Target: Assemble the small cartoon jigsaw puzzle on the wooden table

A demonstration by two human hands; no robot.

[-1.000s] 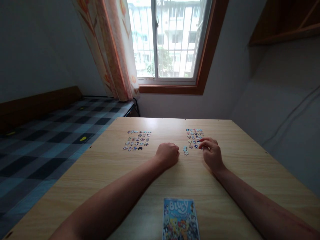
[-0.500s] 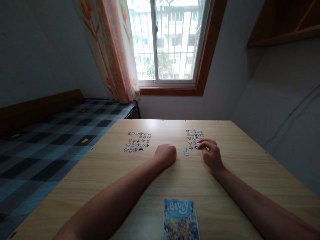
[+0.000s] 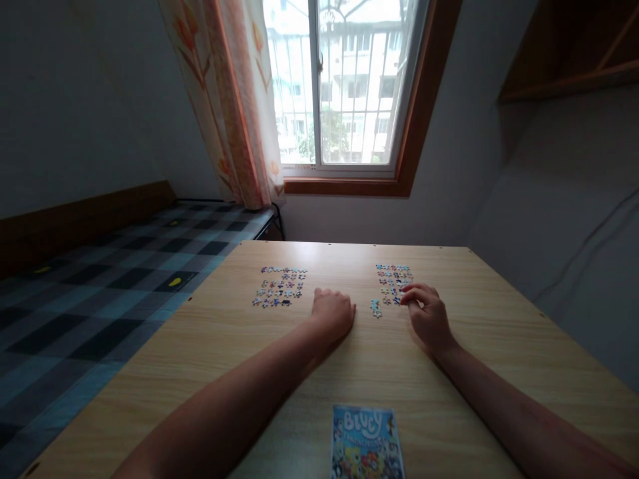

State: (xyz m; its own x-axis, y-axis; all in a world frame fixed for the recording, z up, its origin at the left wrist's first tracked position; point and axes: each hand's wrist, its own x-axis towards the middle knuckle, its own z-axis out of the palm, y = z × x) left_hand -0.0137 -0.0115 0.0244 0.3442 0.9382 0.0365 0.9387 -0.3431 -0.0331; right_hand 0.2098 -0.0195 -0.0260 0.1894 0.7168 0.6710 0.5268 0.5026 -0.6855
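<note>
left hand [image 3: 333,311] edged leftward — bluey card [image 3: 368,449], bed [image 3: 144,293]

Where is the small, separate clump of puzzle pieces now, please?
In the head view, the small clump lies right of centre, between the left hand and right hand, beside the right block of pieces.

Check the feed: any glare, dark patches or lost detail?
Head view: window blown out by daylight, outdoor detail faded; head view: left wall dim, soft sheen on the far part of the table; head view: puzzle pieces too small to make out their prints.
</note>
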